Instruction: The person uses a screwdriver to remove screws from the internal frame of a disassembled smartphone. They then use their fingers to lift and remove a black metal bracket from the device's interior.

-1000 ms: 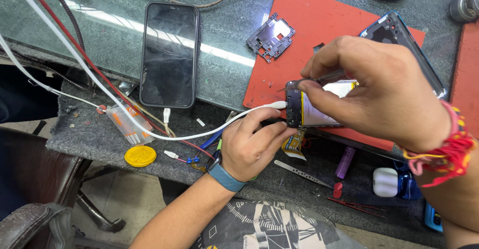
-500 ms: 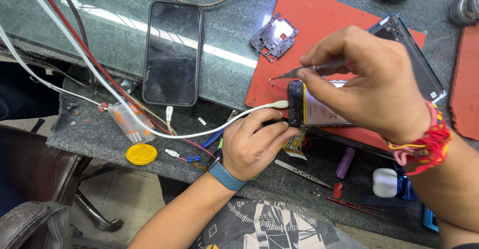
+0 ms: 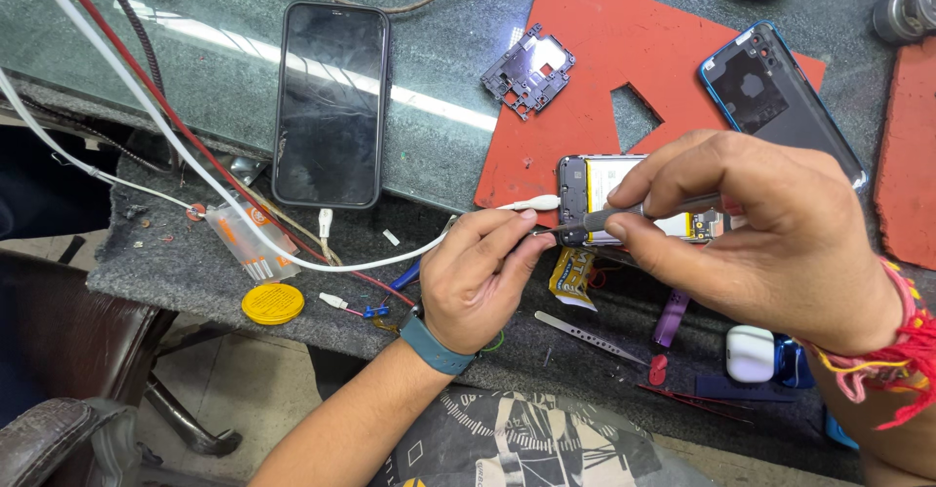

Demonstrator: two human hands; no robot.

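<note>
Opened phone (image 3: 624,199) now lower on red mat (image 3: 624,48), w/ right hand (image 3: 770,238) pinching tweezers (image 3: 609,219) at its bottom edge, left hand (image 3: 478,277) fingers closed steadying that end by white cable (image 3: 292,253).

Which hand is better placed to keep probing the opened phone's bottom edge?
Right, probably. The right hand holds the tweezers, tip at the opened phone near the white cable's plug. The left hand is steadying that end.

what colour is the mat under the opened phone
Red: the mat under the opened phone is flat red with a cut-out, clearest in the head view.
</note>
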